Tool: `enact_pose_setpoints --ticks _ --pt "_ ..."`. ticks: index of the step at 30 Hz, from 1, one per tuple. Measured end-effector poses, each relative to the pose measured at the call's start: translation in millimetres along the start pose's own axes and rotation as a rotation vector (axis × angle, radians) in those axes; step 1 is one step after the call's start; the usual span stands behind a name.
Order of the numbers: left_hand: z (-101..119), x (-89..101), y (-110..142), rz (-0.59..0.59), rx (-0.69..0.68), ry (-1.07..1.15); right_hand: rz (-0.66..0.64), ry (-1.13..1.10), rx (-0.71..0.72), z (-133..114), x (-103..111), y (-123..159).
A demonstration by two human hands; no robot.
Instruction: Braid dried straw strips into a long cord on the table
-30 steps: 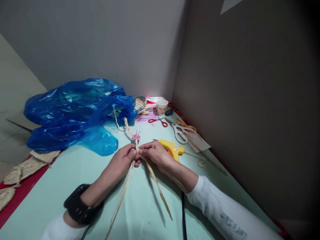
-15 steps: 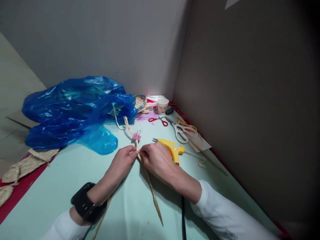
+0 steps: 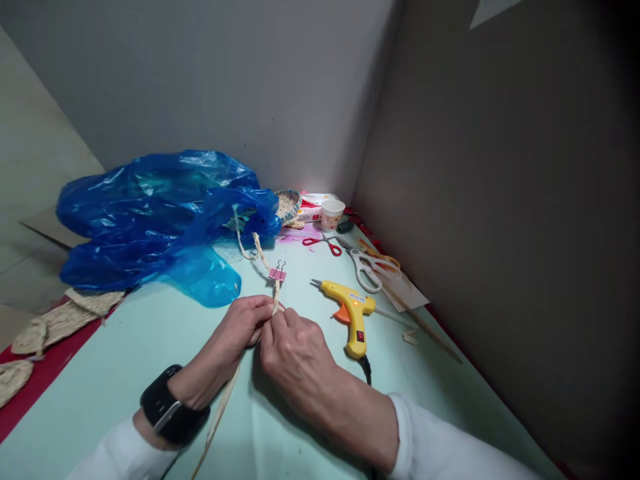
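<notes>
A pale braid of flat plant-fibre strips (image 3: 277,292) runs toward me from a pink binder clip (image 3: 277,274) on the table. My left hand (image 3: 246,321) pinches the braid's near end, its fingers closed. Right against it, my right hand (image 3: 295,343) is closed on the strips too, with its back toward me hiding the fingertips. One long loose strip (image 3: 220,413) trails from below my left hand toward the front edge. Beyond the clip, the finished braid (image 3: 259,248) leads up to a blue plastic bag.
A yellow glue gun (image 3: 353,307) lies right of my hands, its cord running toward me. Farther back are white-handled scissors (image 3: 367,270), red scissors (image 3: 325,245), a paper cup (image 3: 333,215) and a small woven basket (image 3: 289,205). The blue bag (image 3: 165,200) fills the back left; woven pieces (image 3: 65,323) lie at the left edge.
My right hand has moved slightly left and nearer to me, turning its back up over the strips. The strip that hung between my hands is now hidden. The glue gun is fully uncovered.
</notes>
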State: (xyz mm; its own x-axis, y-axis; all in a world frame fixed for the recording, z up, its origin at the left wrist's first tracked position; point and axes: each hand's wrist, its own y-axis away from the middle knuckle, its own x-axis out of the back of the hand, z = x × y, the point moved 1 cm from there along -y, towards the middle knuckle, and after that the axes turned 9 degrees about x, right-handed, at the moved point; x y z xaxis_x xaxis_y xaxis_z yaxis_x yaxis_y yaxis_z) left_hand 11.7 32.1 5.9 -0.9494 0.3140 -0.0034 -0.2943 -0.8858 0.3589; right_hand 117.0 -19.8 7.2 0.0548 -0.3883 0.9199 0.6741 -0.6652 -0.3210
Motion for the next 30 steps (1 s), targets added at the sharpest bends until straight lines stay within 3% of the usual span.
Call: enact_pose_setpoints --ticks 5,9,12,16,22,27,30 --pt "-0.4 5.1 -0.6 -0.068 0.038 0.028 -0.017 -0.104 0.043 7.0 7.4 1.9" --pt "2.6 6.2 -0.8 -0.117 0.035 0.028 0.086 -0.344 -0.288 37.5 21.7 -1.2" --pt "5.0 6.7 1.3 -0.167 0.021 0.002 0.035 -0.567 -0.449 55.7 19.0 -3.4" --pt "6.3 6.4 5.3 -0.160 0.021 0.028 -0.049 -0.873 -0.429 59.5 5.2 -5.5" --pt "4.3 5.1 3.5 -0.128 0.067 -0.008 -0.034 -0.957 -0.479 61.0 -3.5 -8.6" --pt "8.7 4.1 6.8 -0.115 0.085 0.020 -0.160 -1.198 -0.383 74.1 -7.2 -7.2" --pt "12.3 4.2 9.8 -0.132 0.094 0.000 -0.195 -1.196 -0.360 76.9 -7.3 -6.8"
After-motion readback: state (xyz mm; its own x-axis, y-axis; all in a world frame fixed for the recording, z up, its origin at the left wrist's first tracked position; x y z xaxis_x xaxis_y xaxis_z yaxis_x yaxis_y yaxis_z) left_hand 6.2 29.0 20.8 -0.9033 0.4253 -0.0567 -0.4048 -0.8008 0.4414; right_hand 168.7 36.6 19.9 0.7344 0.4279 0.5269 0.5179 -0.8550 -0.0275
